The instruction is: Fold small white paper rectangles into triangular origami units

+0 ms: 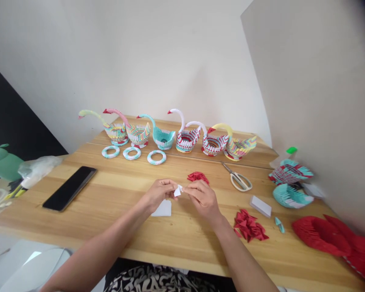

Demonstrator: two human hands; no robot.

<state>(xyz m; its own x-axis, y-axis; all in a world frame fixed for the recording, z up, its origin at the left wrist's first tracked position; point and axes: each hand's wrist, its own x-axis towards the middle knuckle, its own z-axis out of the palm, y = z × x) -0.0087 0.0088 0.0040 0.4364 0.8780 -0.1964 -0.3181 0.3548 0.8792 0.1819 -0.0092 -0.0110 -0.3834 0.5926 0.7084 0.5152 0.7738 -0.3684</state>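
Observation:
Between my fingertips, above the middle of the wooden table (124, 227), is a small folded piece of white paper (178, 190). My left hand (162, 194) pinches its left side, and my right hand (201, 197) grips it from the right. Just below my left hand lies a white paper stack or sheet (162, 208), partly covered by the fingers. Behind my right hand sits a small heap of red folded paper pieces (197, 177). A larger pile of red folded pieces (249, 226) rests to the right of my right forearm.
Several folded-paper swans (164, 138) line the table's back, with paper rings (156, 157) before them. Scissors (241, 181), a white paper block (260, 206), teal paper bowls (292, 196) and a big red paper piece (319, 235) are at right. A phone (70, 188) lies left.

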